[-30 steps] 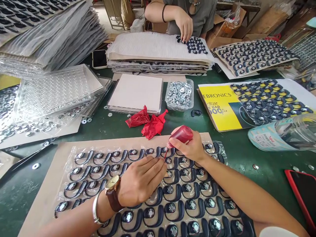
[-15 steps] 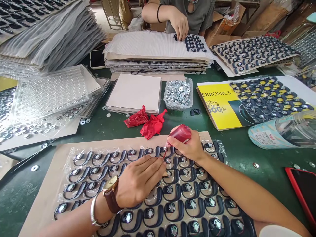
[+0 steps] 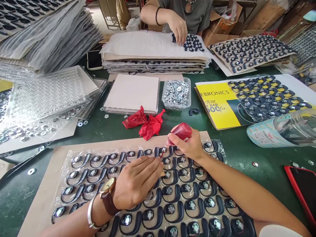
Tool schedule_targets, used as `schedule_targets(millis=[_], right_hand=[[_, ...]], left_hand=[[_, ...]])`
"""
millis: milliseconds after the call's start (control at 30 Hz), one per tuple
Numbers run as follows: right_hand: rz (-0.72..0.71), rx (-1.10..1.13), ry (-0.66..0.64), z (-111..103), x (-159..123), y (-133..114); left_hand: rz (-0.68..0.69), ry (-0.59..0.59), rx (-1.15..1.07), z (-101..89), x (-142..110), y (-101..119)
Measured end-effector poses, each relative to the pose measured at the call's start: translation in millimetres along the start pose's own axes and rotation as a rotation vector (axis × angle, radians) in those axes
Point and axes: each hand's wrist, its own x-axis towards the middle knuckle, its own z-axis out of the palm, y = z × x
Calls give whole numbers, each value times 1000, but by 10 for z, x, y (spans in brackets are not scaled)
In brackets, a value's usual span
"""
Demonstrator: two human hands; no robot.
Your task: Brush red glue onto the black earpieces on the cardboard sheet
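Note:
A plastic-covered cardboard sheet in front of me carries rows of black ear-hook parts with silver discs. My right hand is closed round a small red bottle, tilted so its thin nozzle touches a part in the top row. My left hand, with a brown-strapped watch at the wrist, lies on the parts just left of the nozzle. Its fingers are pressed together near the tip; what they pinch, if anything, is hidden.
Crumpled red rag and a clear tub of metal washers lie beyond the sheet. A yellow box holding more parts, a plastic bottle and a red-edged phone are at right. Another person's hand works on stacked sheets opposite. Clear trays are at left.
The view drifted slightly. Both my hands keep the same hold, the bottle nozzle staying at the top row of parts. The other person's hand shifted a little on the far sheet.

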Motion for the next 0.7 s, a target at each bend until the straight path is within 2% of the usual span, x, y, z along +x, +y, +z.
schedule_targets(millis=[267,500,700], right_hand=[[-3,2,-42,18,6,26],[-26,-142,5,-21,0,-63],[-38,-125,-5,-35,-6,-107]], left_hand=[[-2,17,12,14,-2,24],[-17,16,-8,7,1,16],[-66,14,-70,17,-17,8]])
